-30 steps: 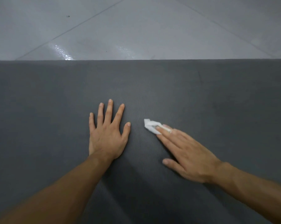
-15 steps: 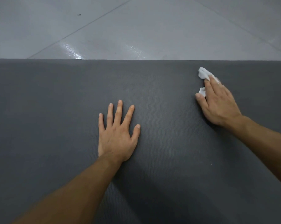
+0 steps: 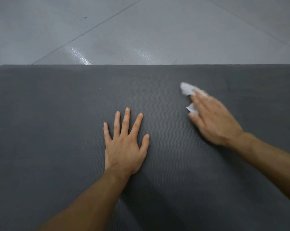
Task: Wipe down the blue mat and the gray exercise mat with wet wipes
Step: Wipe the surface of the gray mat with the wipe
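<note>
The gray exercise mat (image 3: 57, 130) fills the lower two thirds of the head view, its far edge running straight across. My left hand (image 3: 124, 144) lies flat on the mat's middle with fingers spread. My right hand (image 3: 211, 120), blurred by motion, presses a crumpled white wet wipe (image 3: 187, 90) onto the mat with straight fingers. The wipe sticks out past the fingertips and beside the thumb. No blue mat is in sight.
Beyond the mat's far edge lies a pale gray tiled floor (image 3: 157, 30) with dark grout lines and shiny wet patches (image 3: 79, 56) near the mat.
My right hand swept the wipe from beside my left hand out to the mat's far right edge, then back toward me and leftward. My left hand stayed flat in place.
</note>
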